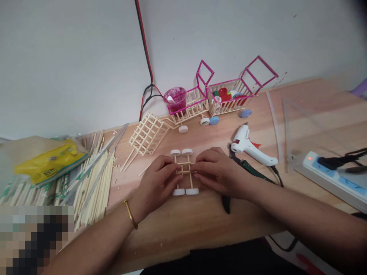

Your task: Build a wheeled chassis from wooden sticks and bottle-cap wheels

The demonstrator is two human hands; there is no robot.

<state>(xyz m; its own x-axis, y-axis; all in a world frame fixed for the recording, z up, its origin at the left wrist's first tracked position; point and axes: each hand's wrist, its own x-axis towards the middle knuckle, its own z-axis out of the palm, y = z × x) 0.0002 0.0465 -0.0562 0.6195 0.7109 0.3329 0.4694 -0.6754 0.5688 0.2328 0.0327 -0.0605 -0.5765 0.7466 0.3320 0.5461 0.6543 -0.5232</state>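
A small wheeled frame of thin wooden sticks (184,172) lies on the wooden table, with white bottle-cap wheels (192,191) at the ends of its two axles. My left hand (159,177) pinches the frame from the left side, its fingertips on the short cross sticks. From the right, my right hand (219,172) closes its fingers on the same frame. Both palms face inward, and parts of the sticks are hidden behind the fingertips. A white glue gun (252,147) rests to the right of my right hand, and a dark-handled tool (255,172) lies partly under that forearm.
Two stick carts with magenta rims (229,100) stand against the wall, one holding coloured caps. A purple-stained cup (175,101) and a bare stick basket (150,133) are nearby. Bundled sticks (96,179) and a yellow packet (51,162) lie left; a power strip (332,175) sits right.
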